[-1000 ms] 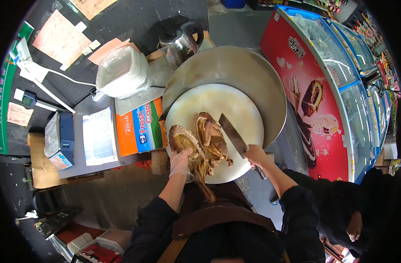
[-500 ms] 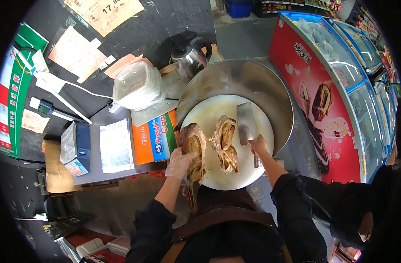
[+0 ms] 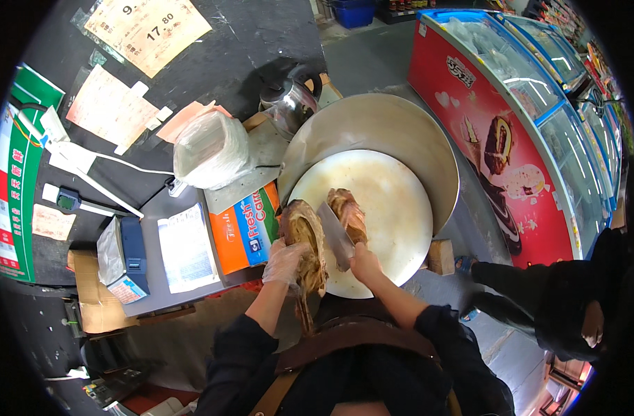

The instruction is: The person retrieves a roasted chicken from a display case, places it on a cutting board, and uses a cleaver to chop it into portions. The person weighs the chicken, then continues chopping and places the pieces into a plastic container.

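Note:
My left hand [image 3: 286, 262], in a clear plastic glove, grips a roast duck half [image 3: 310, 239] at the left edge of the round white cutting board [image 3: 399, 215]. Its hollow inner side shows, and a thin end hangs past the board's near edge. In my right hand [image 3: 365, 265] is a cleaver [image 3: 335, 239], fingers wrapped round the handle. The broad blade stands tilted between the held half and a second duck half [image 3: 349, 211], which lies brown skin up on the board. The blade hides part of that piece's left side and seems to touch it.
A tall curved metal wall [image 3: 372, 118] rings the board's far side. On the left counter stand an orange and blue box [image 3: 228, 243], a plastic-lined container [image 3: 209, 156] and a steel kettle [image 3: 289, 107]. Right are a red chest freezer [image 3: 494, 132] and another person in dark clothes [image 3: 549, 298].
My right hand brought the cleaver leftward to the second duck half's left side. That half now lies skin up instead of hollow side up. My left hand keeps its hold.

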Demonstrator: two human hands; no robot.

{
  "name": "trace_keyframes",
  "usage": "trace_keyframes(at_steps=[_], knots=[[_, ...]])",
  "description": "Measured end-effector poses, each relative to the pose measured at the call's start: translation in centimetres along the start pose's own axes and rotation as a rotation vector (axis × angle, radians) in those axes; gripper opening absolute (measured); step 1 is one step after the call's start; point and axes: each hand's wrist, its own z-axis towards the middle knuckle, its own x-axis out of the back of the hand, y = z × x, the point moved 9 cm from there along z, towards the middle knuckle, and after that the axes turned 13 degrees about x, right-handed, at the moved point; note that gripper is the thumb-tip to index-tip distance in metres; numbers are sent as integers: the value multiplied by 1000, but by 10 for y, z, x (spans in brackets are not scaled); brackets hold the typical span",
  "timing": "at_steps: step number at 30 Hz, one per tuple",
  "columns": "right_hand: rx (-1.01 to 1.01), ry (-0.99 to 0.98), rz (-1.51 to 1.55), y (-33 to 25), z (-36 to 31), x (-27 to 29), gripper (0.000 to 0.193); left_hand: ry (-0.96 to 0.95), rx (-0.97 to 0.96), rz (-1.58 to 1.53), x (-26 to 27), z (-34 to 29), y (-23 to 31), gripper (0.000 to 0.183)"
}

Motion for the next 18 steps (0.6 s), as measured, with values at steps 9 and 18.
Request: trace_keyframes(at_steps=[9, 18], knots=[[-227, 219, 618, 88, -12, 53, 20, 144, -260, -1, 46, -63, 63, 51], [-344, 317, -52, 185, 59, 52, 36, -43, -280, -274, 42, -54, 83, 44]])
